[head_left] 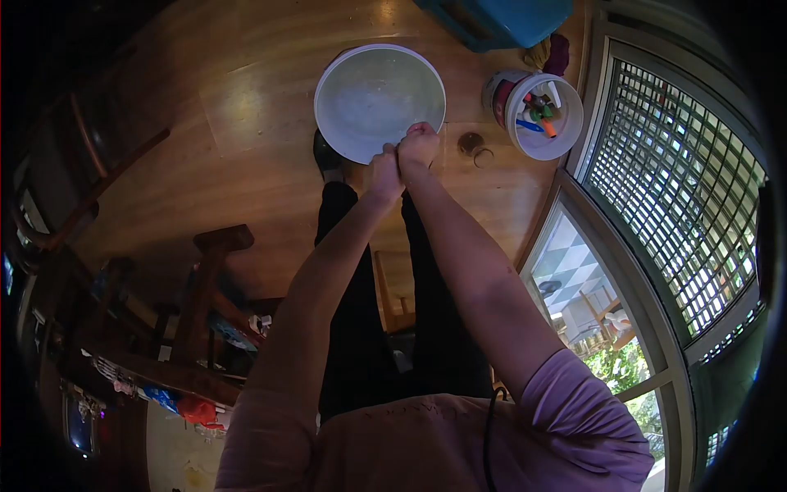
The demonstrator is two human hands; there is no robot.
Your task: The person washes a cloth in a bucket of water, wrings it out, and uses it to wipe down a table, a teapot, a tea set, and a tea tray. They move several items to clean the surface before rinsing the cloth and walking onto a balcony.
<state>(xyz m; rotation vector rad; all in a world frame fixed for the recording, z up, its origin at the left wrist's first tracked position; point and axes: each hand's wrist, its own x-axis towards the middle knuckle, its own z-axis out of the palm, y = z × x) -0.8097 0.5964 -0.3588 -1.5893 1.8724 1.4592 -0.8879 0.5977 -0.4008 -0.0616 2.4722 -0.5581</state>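
Note:
A white round tub (379, 74) holding cloudy water stands on the wooden floor in front of my feet. Over its near rim, my left hand (385, 171) and my right hand (419, 148) are closed tightly against each other, the right a little farther forward. Fingers are curled in on both. Whatever they grip, if anything, is hidden by the fists. Just right of the tub, a small dark round object (470, 144) and a thin ring-like item (484, 157) lie on the floor.
At the right stands a white bucket (570, 141) with coloured items inside. Behind it are a bunched dark purple cloth (558, 54) and a blue plastic container (492, 25). A lattice door (680, 180) lines the right side; dark wooden furniture (211, 271) stands left.

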